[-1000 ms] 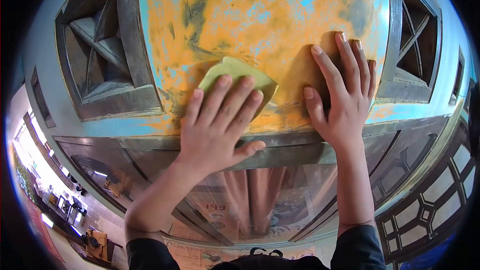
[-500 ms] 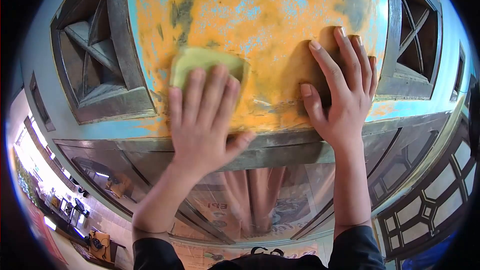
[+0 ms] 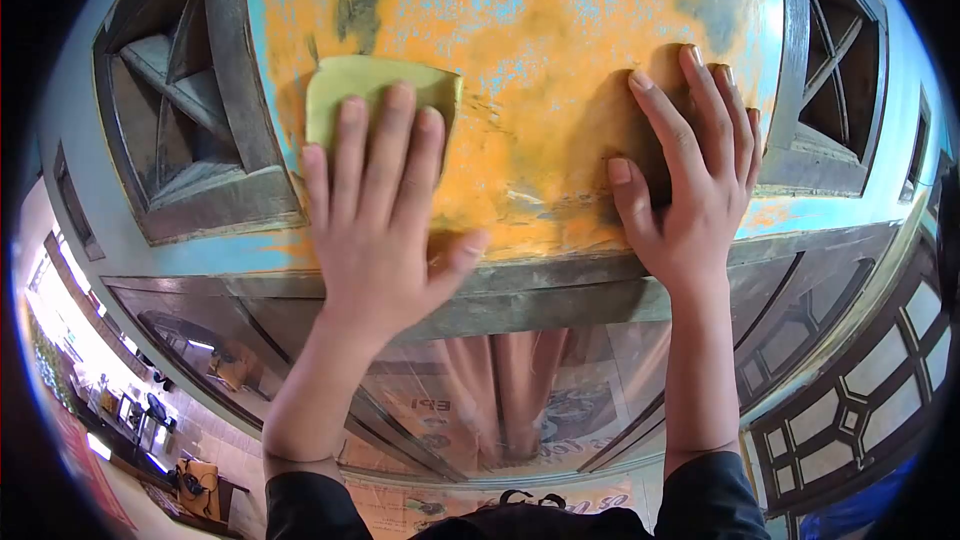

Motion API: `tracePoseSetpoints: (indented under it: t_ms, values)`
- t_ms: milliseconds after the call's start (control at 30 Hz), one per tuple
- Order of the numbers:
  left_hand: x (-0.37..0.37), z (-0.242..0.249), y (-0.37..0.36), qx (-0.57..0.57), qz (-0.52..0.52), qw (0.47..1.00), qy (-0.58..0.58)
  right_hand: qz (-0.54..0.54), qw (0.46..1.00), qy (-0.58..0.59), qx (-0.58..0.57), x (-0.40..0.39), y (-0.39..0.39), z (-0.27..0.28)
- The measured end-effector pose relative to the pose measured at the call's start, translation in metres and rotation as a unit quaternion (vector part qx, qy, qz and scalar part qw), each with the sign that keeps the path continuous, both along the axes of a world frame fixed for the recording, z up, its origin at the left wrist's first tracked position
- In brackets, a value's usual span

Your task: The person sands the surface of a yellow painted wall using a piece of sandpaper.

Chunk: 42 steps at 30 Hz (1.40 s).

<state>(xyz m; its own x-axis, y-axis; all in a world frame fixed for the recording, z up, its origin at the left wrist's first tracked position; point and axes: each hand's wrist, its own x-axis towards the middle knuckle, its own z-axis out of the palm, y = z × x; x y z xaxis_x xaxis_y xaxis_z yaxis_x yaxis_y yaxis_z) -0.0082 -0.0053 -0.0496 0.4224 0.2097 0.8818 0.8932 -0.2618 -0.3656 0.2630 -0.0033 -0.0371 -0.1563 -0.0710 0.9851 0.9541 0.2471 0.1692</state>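
Note:
Against an orange wall with blue patches (image 3: 540, 100), my left hand (image 3: 375, 210) presses a yellow-green sheet (image 3: 385, 75) flat under its fingers. The sheet's top edge shows above the fingertips, and its right edge lifts slightly. The thumb points out to the right, over the wall's lower edge. My right hand (image 3: 695, 180) rests on the same wall farther right, fingers spread and pointing up, with nothing in it.
Dark wooden vent frames with crossed bars stand at left (image 3: 190, 90) and right (image 3: 835, 60). A grey wooden beam (image 3: 540, 285) runs below the wall, above glass panes with a brown curtain (image 3: 520, 390). A dark lattice (image 3: 860, 400) is at lower right.
My left hand has moved left and slightly up with the sheet beneath it. My right hand stays in nearly the same place on the wall.

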Motion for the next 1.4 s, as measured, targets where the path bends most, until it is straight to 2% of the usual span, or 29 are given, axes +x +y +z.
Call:
tracePoseSetpoints:
  t_ms: [100,133,233,267,367,400,500,533,633,667,767,800,933,1033,1067,1167,1200,1300,1400]
  values:
    - [0.014,-0.031,0.003,-0.003,-0.063,0.996,0.059,0.0,1.0,-0.001,-0.002,-0.001,-0.001,0.001]
    - [0.01,-0.03,0.005,0.011,-0.052,0.996,0.075,-0.001,1.0,0.003,-0.006,-0.001,-0.002,0.0]
    - [-0.004,0.002,0.0,-0.01,-0.015,1.0,-0.012,0.006,1.0,-0.002,0.005,0.0,0.001,0.0]
    - [-0.007,0.001,0.007,0.011,-0.032,0.999,-0.036,0.004,1.0,0.0,0.003,-0.001,0.001,0.0]
    - [0.017,-0.033,0.002,0.0,-0.023,0.998,0.053,0.0,1.0,-0.002,0.001,-0.001,0.0,0.001]
    - [0.02,-0.037,0.003,0.033,-0.035,0.996,0.075,0.0,1.0,-0.001,-0.001,-0.001,-0.001,0.001]
    - [0.0,-0.012,-0.002,-0.02,0.0,1.0,0.006,0.0,1.0,-0.003,0.0,0.0,-0.001,0.001]
    - [-0.007,-0.011,0.006,0.0,-0.029,0.999,-0.028,0.0,1.0,-0.002,0.001,0.0,0.0,0.0]
    - [0.017,-0.045,0.007,0.02,-0.006,0.997,0.077,-0.003,1.0,0.004,0.002,0.001,0.001,-0.004]
    - [0.017,-0.049,0.008,0.02,-0.034,0.995,0.092,-0.002,1.0,0.0,0.003,0.002,0.001,-0.004]
    - [-0.002,-0.006,-0.007,-0.032,0.009,0.999,0.038,-0.005,1.0,-0.003,-0.004,0.001,-0.001,-0.002]
    - [-0.012,0.002,0.001,-0.008,-0.021,1.0,-0.007,-0.008,1.0,-0.002,-0.009,0.0,-0.002,-0.002]
    - [0.011,-0.047,-0.003,-0.041,-0.009,0.995,0.092,0.004,1.0,0.004,-0.01,0.0,-0.003,-0.004]
    - [0.002,-0.038,-0.004,-0.048,0.001,0.997,0.061,0.003,1.0,0.001,-0.016,0.0,-0.005,-0.003]
    - [-0.007,-0.025,-0.004,-0.046,0.004,0.999,0.002,0.0,1.0,-0.001,-0.015,0.0,-0.006,-0.002]
    - [-0.003,-0.029,0.0,-0.028,0.038,0.999,-0.001,-0.008,1.0,0.0,-0.015,-0.001,-0.007,-0.004]
    - [0.006,-0.042,0.003,-0.044,-0.007,0.998,0.05,-0.008,1.0,-0.004,-0.011,-0.001,-0.006,-0.004]
    - [0.002,-0.049,0.001,-0.03,-0.022,0.995,0.094,-0.011,1.0,-0.013,-0.004,0.0,-0.004,-0.003]
    - [-0.004,-0.036,-0.003,-0.045,0.03,0.999,-0.006,-0.007,1.0,-0.01,-0.007,-0.001,-0.005,-0.003]
